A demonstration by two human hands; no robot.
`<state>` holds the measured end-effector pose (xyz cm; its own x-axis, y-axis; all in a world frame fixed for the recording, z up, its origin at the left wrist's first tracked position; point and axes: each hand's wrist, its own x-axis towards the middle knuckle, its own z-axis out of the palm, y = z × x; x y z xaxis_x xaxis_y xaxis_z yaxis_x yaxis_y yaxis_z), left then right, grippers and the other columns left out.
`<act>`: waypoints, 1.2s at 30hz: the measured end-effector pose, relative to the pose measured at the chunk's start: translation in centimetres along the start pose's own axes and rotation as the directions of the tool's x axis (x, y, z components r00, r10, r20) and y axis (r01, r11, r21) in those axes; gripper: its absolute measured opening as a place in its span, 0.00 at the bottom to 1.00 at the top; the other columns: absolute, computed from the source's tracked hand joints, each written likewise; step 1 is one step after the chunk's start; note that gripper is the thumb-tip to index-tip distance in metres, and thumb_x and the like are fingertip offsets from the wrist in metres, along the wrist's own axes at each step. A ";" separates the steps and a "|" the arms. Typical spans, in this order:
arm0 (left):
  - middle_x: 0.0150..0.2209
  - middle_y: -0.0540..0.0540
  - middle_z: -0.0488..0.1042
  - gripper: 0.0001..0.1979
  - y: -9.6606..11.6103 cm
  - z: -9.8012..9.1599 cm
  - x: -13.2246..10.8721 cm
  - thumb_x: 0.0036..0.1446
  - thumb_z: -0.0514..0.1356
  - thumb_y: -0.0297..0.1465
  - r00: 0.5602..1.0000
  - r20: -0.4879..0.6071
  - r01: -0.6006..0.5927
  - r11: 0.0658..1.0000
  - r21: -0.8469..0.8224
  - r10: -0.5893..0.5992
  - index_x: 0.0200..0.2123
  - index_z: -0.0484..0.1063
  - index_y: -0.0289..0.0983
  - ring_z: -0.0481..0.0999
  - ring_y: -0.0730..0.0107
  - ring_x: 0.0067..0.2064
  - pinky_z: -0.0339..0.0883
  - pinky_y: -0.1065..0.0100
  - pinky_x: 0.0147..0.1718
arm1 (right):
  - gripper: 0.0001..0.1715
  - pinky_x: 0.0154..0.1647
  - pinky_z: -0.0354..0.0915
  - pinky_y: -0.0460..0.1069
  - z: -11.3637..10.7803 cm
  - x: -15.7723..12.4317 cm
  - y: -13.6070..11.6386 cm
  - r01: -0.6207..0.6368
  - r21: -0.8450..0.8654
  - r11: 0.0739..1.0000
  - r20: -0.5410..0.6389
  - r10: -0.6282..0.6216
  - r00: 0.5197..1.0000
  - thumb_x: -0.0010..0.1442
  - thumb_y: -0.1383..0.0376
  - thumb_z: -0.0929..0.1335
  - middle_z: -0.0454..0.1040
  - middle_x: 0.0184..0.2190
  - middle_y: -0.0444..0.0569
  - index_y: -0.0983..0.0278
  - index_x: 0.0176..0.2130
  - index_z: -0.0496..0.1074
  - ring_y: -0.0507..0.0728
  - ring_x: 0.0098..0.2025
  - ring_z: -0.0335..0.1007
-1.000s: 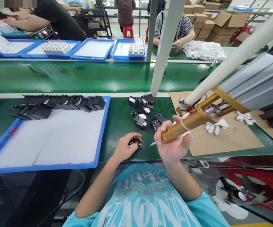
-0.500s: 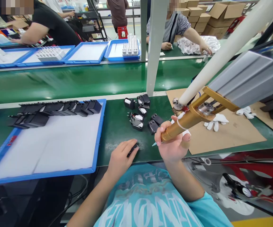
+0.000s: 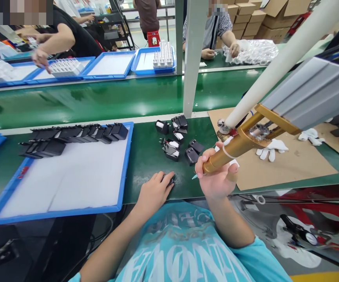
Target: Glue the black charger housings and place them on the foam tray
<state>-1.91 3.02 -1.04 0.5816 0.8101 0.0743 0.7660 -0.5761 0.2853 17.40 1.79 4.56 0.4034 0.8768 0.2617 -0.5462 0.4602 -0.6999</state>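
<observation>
My left hand [image 3: 156,188] is closed over a small black power adapter [image 3: 169,180] on the green bench; the fingers hide most of it. My right hand [image 3: 216,181] is wrapped around the lower end of a gold-coloured cylindrical tool [image 3: 223,156] with a grey ribbed body [image 3: 313,94], tilted down toward the left. A thin pale-blue tip [image 3: 194,177] sticks out beside the right fingers; what it belongs to is hidden. Just beyond my hands lie several black adapter pieces [image 3: 172,150], some with white parts showing, and two plain black housings [image 3: 191,156].
Left of my hands a blue-rimmed tray [image 3: 122,172] holds rows of black adapters [image 3: 84,134] along its far side. To the right, white gloves [image 3: 271,150] rest on cardboard [image 3: 287,172]. A white post [image 3: 190,58] rises beyond; co-workers sit across the green conveyor [image 3: 98,102].
My left fingers have closed further over the adapter. The right hand keeps its hold on the tool. Across the conveyor, one co-worker's hand reaches to a tray and another's has drawn back.
</observation>
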 end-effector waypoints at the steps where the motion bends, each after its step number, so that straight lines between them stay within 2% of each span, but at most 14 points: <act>1: 0.39 0.45 0.74 0.13 -0.2 -0.1 0.1 0.64 0.54 0.35 0.999 0.011 0.043 0.994 -0.101 -0.042 0.51 0.70 0.42 0.75 0.60 0.41 0.66 0.68 0.29 | 0.20 0.14 0.56 0.45 0.0 0.0 0.0 0.004 0.005 1.000 0.000 -0.004 1.000 0.58 0.44 0.63 0.69 0.30 0.39 0.56 0.36 0.65 0.48 0.16 0.65; 4: 0.38 0.47 0.72 0.13 -0.4 -0.2 0.3 0.62 0.57 0.39 0.965 0.049 0.232 0.755 -0.613 -0.257 0.48 0.67 0.42 0.74 0.65 0.38 0.67 0.69 0.33 | 0.20 0.14 0.55 0.45 -0.1 0.0 -0.1 0.017 -0.002 1.000 -0.007 -0.017 1.000 0.58 0.44 0.63 0.69 0.30 0.40 0.56 0.37 0.66 0.48 0.17 0.65; 7: 0.33 0.50 0.70 0.17 -0.1 -0.5 0.2 0.59 0.58 0.44 0.891 0.275 0.303 0.023 -0.953 -0.361 0.47 0.63 0.44 0.72 0.70 0.31 0.66 0.72 0.26 | 0.20 0.14 0.55 0.45 -0.3 0.0 -0.2 0.015 -0.026 1.000 -0.023 -0.015 1.000 0.57 0.45 0.64 0.69 0.30 0.40 0.56 0.39 0.67 0.48 0.16 0.64; 10: 0.31 0.50 0.69 0.17 0.8 -1.3 0.1 0.56 0.61 0.42 0.886 0.404 0.227 -0.549 -0.804 -0.226 0.45 0.64 0.43 0.70 0.73 0.27 0.61 0.76 0.19 | 0.22 0.15 0.55 0.46 -0.5 0.0 -0.3 0.009 -0.038 0.999 -0.026 -0.010 1.000 0.57 0.45 0.65 0.69 0.30 0.40 0.55 0.44 0.67 0.49 0.17 0.64; 14: 0.29 0.49 0.68 0.13 1.8 -2.3 0.0 0.55 0.62 0.38 0.925 0.362 0.161 -0.742 -0.651 -0.118 0.42 0.67 0.40 0.67 0.76 0.24 0.56 0.80 0.15 | 0.24 0.16 0.56 0.47 -0.8 0.1 -0.4 0.018 -0.060 0.998 -0.035 -0.020 0.999 0.56 0.46 0.66 0.70 0.30 0.41 0.54 0.47 0.68 0.50 0.17 0.63; 18: 0.28 0.50 0.67 0.15 1.5 -2.7 -0.3 0.55 0.61 0.42 0.942 0.302 0.130 -0.669 -0.732 -0.147 0.42 0.66 0.41 0.66 0.75 0.24 0.56 0.79 0.15 | 0.24 0.16 0.56 0.47 -0.9 0.3 -0.5 0.044 -0.068 0.997 -0.049 -0.047 0.998 0.56 0.47 0.67 0.71 0.30 0.41 0.56 0.48 0.68 0.50 0.17 0.63; 20: 0.30 0.50 0.67 0.18 0.1 -3.2 -0.7 0.55 0.61 0.44 0.933 0.257 0.107 -0.485 -0.868 -0.254 0.44 0.66 0.42 0.67 0.74 0.25 0.61 0.76 0.18 | 0.24 0.16 0.56 0.47 -1.0 0.4 -0.5 0.042 -0.078 0.996 -0.062 -0.047 0.997 0.56 0.47 0.67 0.71 0.30 0.41 0.56 0.48 0.68 0.50 0.17 0.63; 23: 0.36 0.47 0.70 0.20 -4.3 -4.8 -2.0 0.56 0.60 0.43 0.830 0.001 0.106 0.157 -0.982 -0.558 0.49 0.65 0.42 0.72 0.69 0.34 0.70 0.69 0.32 | 0.24 0.17 0.56 0.47 -1.3 0.5 -0.6 0.035 -0.101 0.994 -0.074 -0.042 0.996 0.55 0.47 0.67 0.70 0.30 0.41 0.55 0.47 0.69 0.50 0.17 0.63; 25: 0.45 0.43 0.70 0.24 -8.3 -6.2 -3.0 0.59 0.58 0.41 0.723 -0.217 0.315 0.592 -0.742 -0.656 0.56 0.63 0.41 0.73 0.61 0.43 0.70 0.62 0.44 | 0.24 0.17 0.56 0.47 -1.4 0.5 -0.6 0.032 -0.109 0.994 -0.076 -0.041 0.996 0.55 0.47 0.67 0.70 0.30 0.41 0.54 0.48 0.69 0.50 0.17 0.63; 26: 0.48 0.41 0.70 0.26 -10.3 -6.8 -3.4 0.60 0.56 0.41 0.684 -0.257 0.474 0.684 -0.554 -0.683 0.60 0.60 0.41 0.73 0.56 0.47 0.69 0.57 0.47 | 0.24 0.17 0.56 0.47 -1.4 0.5 -0.6 0.031 -0.110 0.993 -0.076 -0.039 0.996 0.55 0.47 0.66 0.70 0.30 0.41 0.54 0.48 0.69 0.50 0.17 0.63; 28: 0.52 0.36 0.69 0.27 -13.7 -7.8 -4.0 0.61 0.53 0.39 0.673 -0.265 0.641 0.724 -0.255 -0.690 0.62 0.58 0.38 0.72 0.47 0.51 0.67 0.49 0.49 | 0.23 0.17 0.56 0.47 -1.5 0.6 -0.6 0.029 -0.110 0.993 -0.076 -0.037 0.996 0.56 0.47 0.66 0.70 0.30 0.41 0.54 0.47 0.69 0.50 0.17 0.63; 31: 0.54 0.30 0.68 0.29 -15.3 -8.0 -4.0 0.61 0.53 0.38 0.729 -0.301 0.635 0.771 -0.038 -0.615 0.63 0.58 0.33 0.68 0.39 0.56 0.64 0.43 0.51 | 0.22 0.17 0.56 0.47 -1.5 0.6 -0.6 0.025 -0.112 0.993 -0.084 -0.034 0.996 0.55 0.47 0.66 0.69 0.30 0.41 0.54 0.46 0.69 0.50 0.17 0.62; 34: 0.58 0.26 0.62 0.34 -12.2 -6.5 -2.5 0.59 0.58 0.41 0.718 -0.481 0.574 0.819 0.001 -0.503 0.64 0.57 0.30 0.58 0.35 0.62 0.54 0.37 0.58 | 0.21 0.17 0.56 0.47 -1.6 0.5 -0.6 0.014 -0.106 0.994 -0.081 -0.022 0.996 0.55 0.46 0.66 0.69 0.30 0.41 0.55 0.44 0.68 0.50 0.17 0.62; 36: 0.56 0.29 0.64 0.39 -8.3 -4.7 -0.7 0.56 0.61 0.45 0.755 -0.482 0.445 0.887 -0.121 -0.444 0.64 0.54 0.32 0.62 0.41 0.60 0.56 0.41 0.58 | 0.21 0.17 0.57 0.47 -1.6 0.4 -0.6 0.009 -0.104 0.995 -0.077 -0.017 0.997 0.55 0.46 0.66 0.70 0.30 0.41 0.55 0.43 0.68 0.50 0.18 0.63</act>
<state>-9.97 7.77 1.03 -0.0334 0.9200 0.3904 0.9053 -0.1377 0.4018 19.13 1.65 4.03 0.4683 0.8553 0.2217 -0.4631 0.4513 -0.7628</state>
